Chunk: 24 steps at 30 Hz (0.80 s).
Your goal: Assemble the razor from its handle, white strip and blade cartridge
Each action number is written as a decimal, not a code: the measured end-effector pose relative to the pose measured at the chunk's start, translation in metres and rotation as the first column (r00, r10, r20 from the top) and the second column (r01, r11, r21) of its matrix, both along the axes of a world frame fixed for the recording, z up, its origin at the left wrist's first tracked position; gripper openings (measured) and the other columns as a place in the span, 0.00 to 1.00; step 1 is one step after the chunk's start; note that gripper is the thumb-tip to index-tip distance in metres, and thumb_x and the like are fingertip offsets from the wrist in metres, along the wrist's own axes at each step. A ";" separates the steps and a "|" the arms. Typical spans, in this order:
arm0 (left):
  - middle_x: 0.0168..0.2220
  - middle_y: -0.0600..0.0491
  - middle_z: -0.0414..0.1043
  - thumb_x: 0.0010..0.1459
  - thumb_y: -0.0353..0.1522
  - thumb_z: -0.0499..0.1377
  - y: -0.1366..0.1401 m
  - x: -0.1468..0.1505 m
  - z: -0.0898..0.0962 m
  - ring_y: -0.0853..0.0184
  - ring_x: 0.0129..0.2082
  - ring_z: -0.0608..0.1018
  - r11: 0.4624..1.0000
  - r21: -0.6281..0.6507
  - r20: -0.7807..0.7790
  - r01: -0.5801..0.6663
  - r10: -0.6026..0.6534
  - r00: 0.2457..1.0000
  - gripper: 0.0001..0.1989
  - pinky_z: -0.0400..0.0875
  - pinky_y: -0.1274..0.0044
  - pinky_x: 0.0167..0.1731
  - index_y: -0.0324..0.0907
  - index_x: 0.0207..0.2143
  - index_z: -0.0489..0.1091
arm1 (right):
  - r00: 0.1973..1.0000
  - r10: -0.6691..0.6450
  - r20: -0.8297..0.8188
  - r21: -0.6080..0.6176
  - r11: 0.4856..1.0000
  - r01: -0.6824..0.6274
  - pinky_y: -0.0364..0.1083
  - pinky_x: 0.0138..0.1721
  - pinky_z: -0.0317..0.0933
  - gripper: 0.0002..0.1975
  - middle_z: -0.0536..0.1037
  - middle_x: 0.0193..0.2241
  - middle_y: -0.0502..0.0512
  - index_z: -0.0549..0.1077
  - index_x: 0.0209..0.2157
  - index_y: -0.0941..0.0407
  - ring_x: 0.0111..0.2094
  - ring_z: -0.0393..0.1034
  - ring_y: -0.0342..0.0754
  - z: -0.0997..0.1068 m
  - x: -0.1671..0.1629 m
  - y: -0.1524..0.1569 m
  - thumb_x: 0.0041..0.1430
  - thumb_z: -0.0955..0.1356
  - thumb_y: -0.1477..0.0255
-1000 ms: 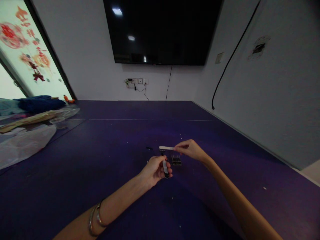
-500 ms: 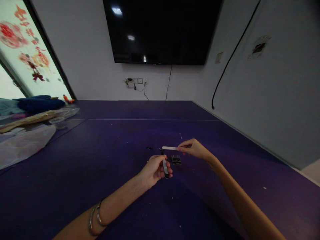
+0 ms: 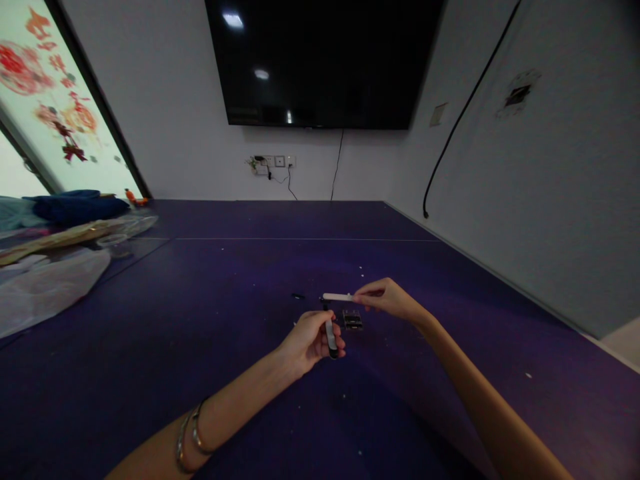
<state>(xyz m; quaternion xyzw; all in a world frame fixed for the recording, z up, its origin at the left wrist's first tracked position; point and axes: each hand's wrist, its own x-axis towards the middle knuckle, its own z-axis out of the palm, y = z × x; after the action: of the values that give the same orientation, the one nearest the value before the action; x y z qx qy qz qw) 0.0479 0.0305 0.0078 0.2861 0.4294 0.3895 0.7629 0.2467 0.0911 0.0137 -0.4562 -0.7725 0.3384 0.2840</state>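
Observation:
My left hand [image 3: 315, 337] is closed around a slim white-and-black handle [image 3: 331, 337], held upright with its dark upper end pointing away from me. My right hand [image 3: 383, 295] pinches one end of a flat white strip [image 3: 337, 297] between thumb and fingers. The strip lies level, and its free left end is just above the dark tip of the handle; whether the two touch I cannot tell. Right of my left hand, a small dark rectangular piece [image 3: 353, 321] with lighter edges lies on the purple surface. A tiny black piece [image 3: 298, 296] rests farther left.
The purple surface [image 3: 200, 287] has small pale specks on it. Clear plastic wrap [image 3: 55, 283] and folded blue cloth [image 3: 83, 208] lie at the left. A television [image 3: 327, 67] hangs on the back wall, and a black cable [image 3: 465, 110] runs down the right wall.
The white strip has shifted very slightly left in my right hand. My left hand keeps the handle in about the same place.

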 end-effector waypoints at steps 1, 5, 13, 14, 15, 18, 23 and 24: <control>0.16 0.56 0.66 0.58 0.28 0.48 0.000 0.000 -0.001 0.72 0.11 0.70 1.000 -0.001 0.003 0.004 -0.004 1.000 0.08 0.67 0.78 0.14 0.37 0.27 0.63 | 1.000 0.009 -0.006 -0.002 1.000 -0.009 0.40 0.21 0.56 0.17 0.73 0.18 0.51 0.78 0.32 0.59 0.20 0.63 0.41 -0.001 -0.001 0.000 0.50 0.67 0.60; 0.16 0.56 0.66 0.58 0.28 0.47 0.001 0.001 -0.004 0.72 0.12 0.70 1.000 -0.007 0.020 0.011 -0.011 1.000 0.07 0.68 0.78 0.15 0.37 0.28 0.62 | 0.999 -0.047 -0.008 0.059 0.997 0.048 0.40 0.23 0.56 0.15 0.73 0.19 0.51 0.78 0.30 0.59 0.21 0.64 0.41 -0.004 -0.002 0.000 0.50 0.68 0.62; 0.16 0.56 0.66 0.59 0.29 0.47 -0.003 0.002 -0.006 0.71 0.12 0.70 1.000 0.006 -0.015 0.028 -0.028 0.999 0.06 0.68 0.77 0.15 0.37 0.31 0.60 | 0.999 -0.047 -0.011 0.057 0.997 0.048 0.40 0.23 0.57 0.16 0.74 0.19 0.51 0.78 0.30 0.58 0.21 0.65 0.42 -0.007 -0.002 0.000 0.50 0.67 0.61; 0.16 0.56 0.66 0.59 0.29 0.47 -0.003 0.002 -0.006 0.71 0.12 0.70 1.000 0.009 -0.019 0.028 -0.028 0.999 0.05 0.68 0.77 0.15 0.38 0.32 0.60 | 0.999 -0.050 -0.015 0.053 0.997 0.051 0.40 0.23 0.57 0.16 0.74 0.20 0.52 0.78 0.31 0.58 0.21 0.65 0.42 -0.007 -0.002 0.000 0.49 0.67 0.60; 0.16 0.56 0.67 0.59 0.29 0.47 -0.003 0.002 -0.006 0.70 0.12 0.71 1.000 0.012 -0.022 0.029 -0.028 0.999 0.05 0.68 0.77 0.15 0.38 0.32 0.60 | 0.999 -0.040 -0.015 0.040 0.998 0.041 0.40 0.22 0.57 0.16 0.74 0.20 0.52 0.78 0.31 0.59 0.21 0.65 0.42 -0.007 -0.003 0.000 0.49 0.67 0.60; 0.16 0.56 0.67 0.60 0.30 0.47 -0.003 0.003 -0.007 0.71 0.12 0.71 0.999 0.015 -0.028 0.035 -0.035 0.999 0.05 0.69 0.77 0.15 0.38 0.33 0.59 | 1.000 0.006 -0.001 -0.013 1.000 -0.006 0.40 0.21 0.56 0.18 0.74 0.19 0.52 0.78 0.32 0.59 0.20 0.64 0.42 -0.007 -0.004 0.000 0.49 0.67 0.58; 0.16 0.56 0.67 0.59 0.30 0.47 -0.003 0.002 -0.009 0.70 0.12 0.71 0.998 0.044 -0.007 0.040 -0.040 0.999 0.04 0.68 0.76 0.15 0.38 0.34 0.59 | 0.997 -0.075 -0.011 0.021 0.997 0.075 0.39 0.20 0.54 0.18 0.73 0.19 0.52 0.78 0.31 0.59 0.20 0.63 0.41 -0.008 -0.002 0.001 0.49 0.67 0.59; 0.16 0.56 0.67 0.59 0.30 0.47 -0.002 0.002 -0.009 0.70 0.12 0.71 0.998 0.050 0.001 0.041 -0.041 0.999 0.04 0.68 0.76 0.15 0.38 0.35 0.59 | 0.997 -0.070 -0.010 0.012 0.997 0.070 0.39 0.20 0.55 0.18 0.73 0.19 0.52 0.78 0.31 0.59 0.20 0.63 0.41 -0.008 -0.002 0.001 0.49 0.67 0.59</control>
<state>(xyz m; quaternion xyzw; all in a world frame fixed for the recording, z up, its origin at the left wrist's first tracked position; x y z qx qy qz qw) 0.0497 0.0281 -0.0016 0.3134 0.4127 0.3848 0.7638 0.2452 0.0919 0.0055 -0.4797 -0.7567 0.3256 0.3022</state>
